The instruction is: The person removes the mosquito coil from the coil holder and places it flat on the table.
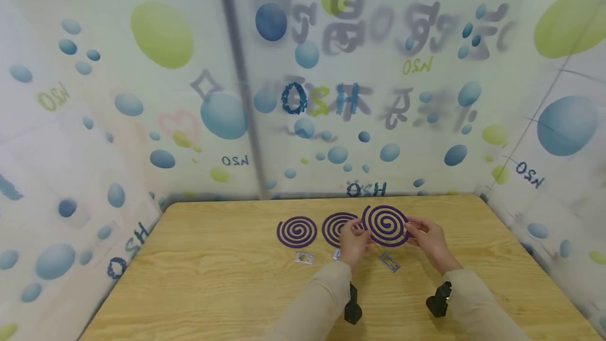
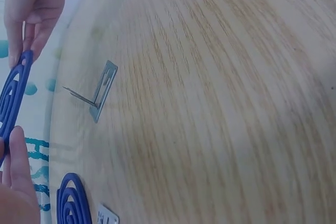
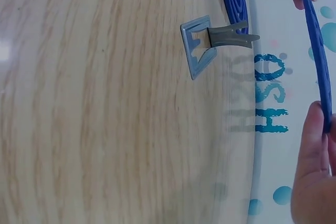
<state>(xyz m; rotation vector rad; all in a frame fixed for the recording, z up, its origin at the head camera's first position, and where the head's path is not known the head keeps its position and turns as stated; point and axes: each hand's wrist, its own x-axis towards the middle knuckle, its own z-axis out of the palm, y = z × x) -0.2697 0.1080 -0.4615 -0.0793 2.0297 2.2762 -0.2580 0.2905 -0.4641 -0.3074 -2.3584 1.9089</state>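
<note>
A wooden counter [image 1: 213, 278] carries 2 flat purple coils [image 1: 296, 231] left of the raised coil [image 1: 385, 225]; the left hand [image 1: 352, 241] and right hand [image 1: 428, 241] pinch its edges above a metal stand [image 1: 390, 262].

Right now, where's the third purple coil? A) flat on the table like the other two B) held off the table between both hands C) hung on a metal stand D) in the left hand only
B: the left hand and right hand pinch opposite edges of the raised coil, above the metal stand, while two coils lie flat on the table.
</note>
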